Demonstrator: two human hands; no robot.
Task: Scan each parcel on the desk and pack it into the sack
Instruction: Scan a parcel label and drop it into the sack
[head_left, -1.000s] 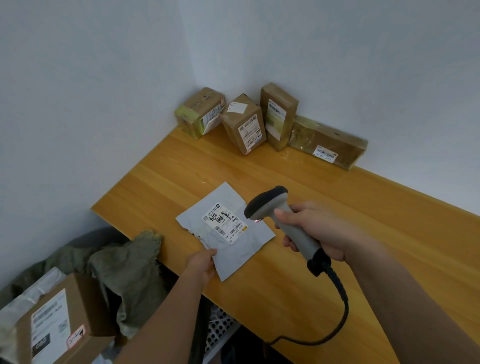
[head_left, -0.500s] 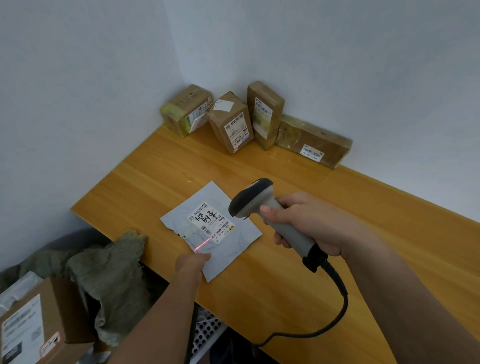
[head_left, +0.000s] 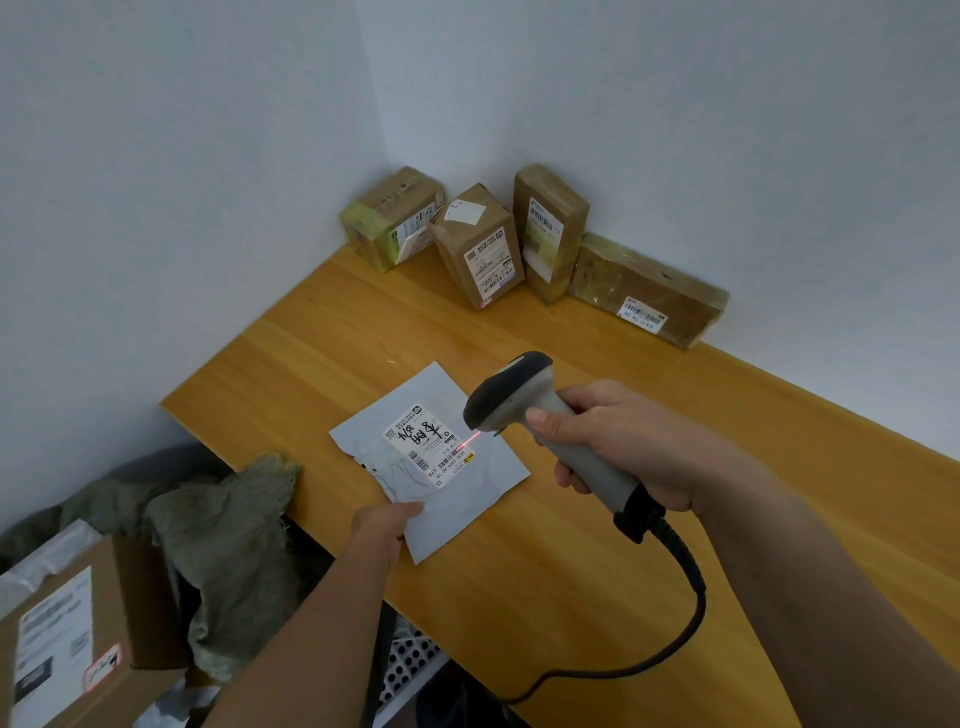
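A flat grey mailer parcel lies near the front edge of the wooden desk, its white label facing up. My left hand pinches the mailer's near corner. My right hand grips the handle of a grey barcode scanner just right of the parcel, its head aimed at the label. A red scan line falls across the label's barcode. The green sack hangs open below the desk's left end, with a cardboard box inside.
Several brown taped parcels stand against the back wall in the corner: one, another, a tall one and a long one. The scanner's black cable loops over the desk's front edge. A perforated white basket sits under the desk.
The red scan line moved up from the mailer's near edge onto the label's barcode. The scanner tilted slightly; my left hand kept holding the mailer's corner.
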